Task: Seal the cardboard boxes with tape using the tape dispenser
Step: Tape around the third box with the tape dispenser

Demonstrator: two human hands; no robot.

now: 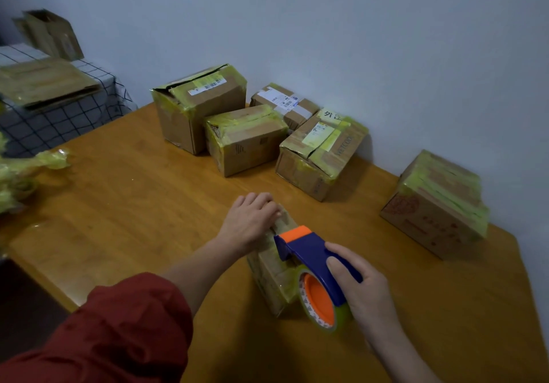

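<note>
Head view: a small cardboard box (271, 275) is seen lying on a wooden table (133, 204), and every other place is given from this box. The left hand (252, 219) is laid palm down on the far end of its top, the fingers spread fairly straight and pressed against the cardboard rather than curled round it; a red sleeve (118, 323) is pushed up on that arm. The right hand (361, 284) is wrapped round the blue handle of the tape dispenser (309, 249), with thumb and fingers clamped on it. The dispenser's orange front is set against the top of the box, just beside the left hand, while its tape roll (319, 302) hangs at the near right side of the box. Yellowish tape is already seen on the box's top and side. Beyond the box, four taped boxes (246, 139) are grouped close together against the wall (356, 40), and a fifth taped box (436, 204) is placed apart, to the far right. Well to the left of the box, crumpled tape (29, 168) is heaped at the table's edge. Farther left and back, flattened cardboard (44, 81) is laid on a checked cloth (68, 115).
</note>
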